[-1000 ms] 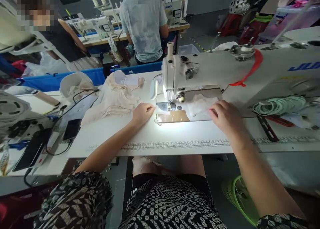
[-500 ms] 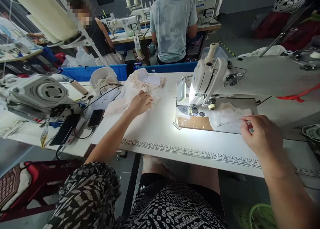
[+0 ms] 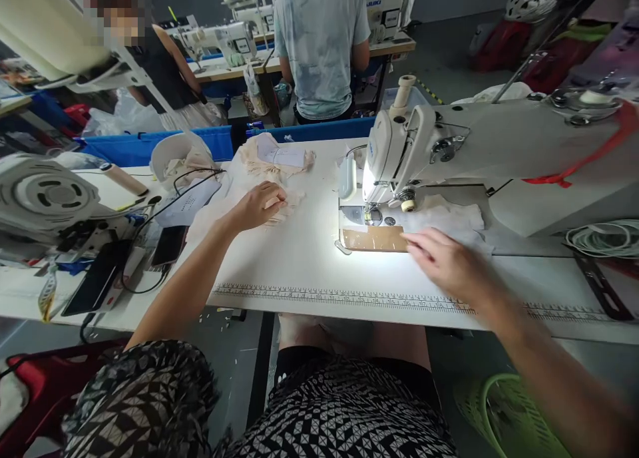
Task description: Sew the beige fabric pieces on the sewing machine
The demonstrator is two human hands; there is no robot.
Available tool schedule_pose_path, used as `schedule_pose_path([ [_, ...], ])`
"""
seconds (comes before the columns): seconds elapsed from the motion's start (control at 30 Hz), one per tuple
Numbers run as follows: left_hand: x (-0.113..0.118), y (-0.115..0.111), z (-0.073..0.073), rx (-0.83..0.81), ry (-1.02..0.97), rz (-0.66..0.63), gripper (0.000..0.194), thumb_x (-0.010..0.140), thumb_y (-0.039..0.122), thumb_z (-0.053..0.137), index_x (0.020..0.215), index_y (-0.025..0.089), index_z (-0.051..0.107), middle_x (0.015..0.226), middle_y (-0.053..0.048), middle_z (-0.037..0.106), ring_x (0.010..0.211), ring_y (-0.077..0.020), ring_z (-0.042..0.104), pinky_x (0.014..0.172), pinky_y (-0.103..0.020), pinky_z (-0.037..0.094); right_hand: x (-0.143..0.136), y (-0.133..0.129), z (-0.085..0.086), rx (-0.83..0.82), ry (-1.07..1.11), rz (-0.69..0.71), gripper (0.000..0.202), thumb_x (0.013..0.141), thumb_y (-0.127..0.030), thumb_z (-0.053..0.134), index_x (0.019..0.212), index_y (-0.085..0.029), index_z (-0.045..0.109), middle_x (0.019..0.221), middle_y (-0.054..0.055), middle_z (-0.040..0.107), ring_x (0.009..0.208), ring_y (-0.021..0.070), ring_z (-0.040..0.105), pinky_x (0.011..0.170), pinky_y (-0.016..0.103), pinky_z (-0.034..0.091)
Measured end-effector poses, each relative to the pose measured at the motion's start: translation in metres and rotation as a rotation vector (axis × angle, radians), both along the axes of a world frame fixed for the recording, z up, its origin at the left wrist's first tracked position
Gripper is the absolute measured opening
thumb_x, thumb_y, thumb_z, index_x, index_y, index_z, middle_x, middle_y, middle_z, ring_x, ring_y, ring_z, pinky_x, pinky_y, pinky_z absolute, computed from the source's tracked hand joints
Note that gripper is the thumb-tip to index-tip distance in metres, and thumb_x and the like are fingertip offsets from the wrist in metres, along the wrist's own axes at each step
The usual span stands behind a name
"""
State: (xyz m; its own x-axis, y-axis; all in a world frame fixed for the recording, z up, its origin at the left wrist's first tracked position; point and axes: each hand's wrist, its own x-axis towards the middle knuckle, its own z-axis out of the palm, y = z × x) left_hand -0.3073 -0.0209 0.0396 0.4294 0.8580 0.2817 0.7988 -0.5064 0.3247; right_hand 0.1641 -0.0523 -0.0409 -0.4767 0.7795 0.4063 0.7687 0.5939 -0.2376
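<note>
On the left part of the white sewing table [image 3: 279,265], my left hand [image 3: 257,207] rests with curled fingers on thin pale pink fabric [image 3: 212,212]. Its fingertips close on a gathered part of that cloth. My right hand [image 3: 444,255], slightly blurred, is low in front of the sewing machine [image 3: 399,152], its fingers pressed together at the brown plate [image 3: 374,239]. What they pinch, if anything, cannot be made out. Behind this hand a pale fabric piece [image 3: 454,215] lies under the machine arm, right of the lit presser foot [image 3: 373,215].
A paper slip [image 3: 282,155] lies on bundled fabric at the back. Phones [image 3: 170,246], cables and a second machine [image 3: 54,192] occupy the left. A printed ruler [image 3: 349,299] follows the front edge. Beyond the blue cloth barrier [image 3: 309,131] are two people. A green basket [image 3: 519,411] stands below right.
My right hand has moved left, from the right end of the fabric piece to the brown plate. My left hand stays on the pale fabric. The camera view has shifted.
</note>
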Motion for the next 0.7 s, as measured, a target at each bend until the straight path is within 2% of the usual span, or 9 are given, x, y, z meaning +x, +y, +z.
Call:
schedule_pose_path([
  [0.07, 0.017, -0.007, 0.004, -0.073, -0.156, -0.017, 0.019, 0.099, 0.037, 0.052, 0.093, 0.022, 0.061, 0.093, -0.007, 0.073, 0.089, -0.0197, 0.068, 0.074, -0.030, 0.053, -0.029, -0.003, 0.005, -0.088, -0.041, 0.104, 0.048, 0.111, -0.042, 0.038, 0.146, -0.025, 0.065, 0.119, 0.014, 0.070, 0.090, 0.0260, 0.064, 0.077, 0.041, 0.050],
  [0.13, 0.039, -0.011, 0.009, -0.159, -0.241, -0.028, 0.017, 0.097, 0.037, 0.054, 0.090, 0.022, 0.058, 0.083, -0.003, 0.069, 0.076, -0.0166, 0.066, 0.065, -0.026, 0.049, -0.057, -0.002, 0.011, -0.128, -0.111, 0.137, 0.052, 0.113, -0.042, 0.034, 0.150, -0.019, 0.060, 0.114, 0.014, 0.066, 0.083, 0.0231, 0.058, 0.072, 0.038, 0.044],
  [0.27, 0.086, -0.006, 0.017, -0.298, -0.234, -0.103, 0.019, 0.091, 0.036, 0.062, 0.080, 0.021, 0.060, 0.072, 0.001, 0.064, 0.068, -0.0141, 0.061, 0.064, -0.026, 0.047, -0.092, -0.001, 0.027, -0.043, -0.291, 0.124, 0.050, 0.113, -0.044, 0.032, 0.136, -0.020, 0.068, 0.107, 0.012, 0.061, 0.077, 0.0211, 0.044, 0.068, 0.034, 0.031],
  [0.37, 0.116, 0.002, 0.015, -0.442, -0.214, -0.187, 0.020, 0.090, 0.035, 0.064, 0.077, 0.020, 0.063, 0.069, 0.000, 0.065, 0.070, -0.0146, 0.063, 0.067, -0.026, 0.050, -0.094, -0.005, 0.035, 0.041, -0.316, 0.164, 0.050, 0.114, -0.042, 0.029, 0.130, -0.020, 0.071, 0.104, 0.011, 0.062, 0.083, 0.0226, 0.045, 0.072, 0.035, 0.031],
  [0.5, 0.145, 0.014, 0.002, -0.584, -0.220, -0.210, 0.017, 0.091, 0.032, 0.064, 0.081, 0.018, 0.066, 0.074, -0.002, 0.070, 0.072, -0.0144, 0.064, 0.069, -0.027, 0.052, -0.088, -0.010, 0.037, 0.087, -0.295, 0.190, 0.044, 0.114, -0.041, 0.035, 0.122, -0.019, 0.073, 0.104, 0.011, 0.062, 0.087, 0.0232, 0.048, 0.076, 0.036, 0.033],
  [0.7, 0.159, 0.024, -0.017, -0.606, -0.162, -0.120, 0.014, 0.090, 0.026, 0.066, 0.079, 0.017, 0.065, 0.077, -0.002, 0.071, 0.076, -0.0167, 0.067, 0.072, -0.029, 0.054, -0.088, -0.011, 0.034, 0.100, -0.241, 0.201, 0.039, 0.112, -0.039, 0.042, 0.123, -0.019, 0.073, 0.103, 0.009, 0.063, 0.086, 0.0230, 0.047, 0.076, 0.036, 0.033],
])
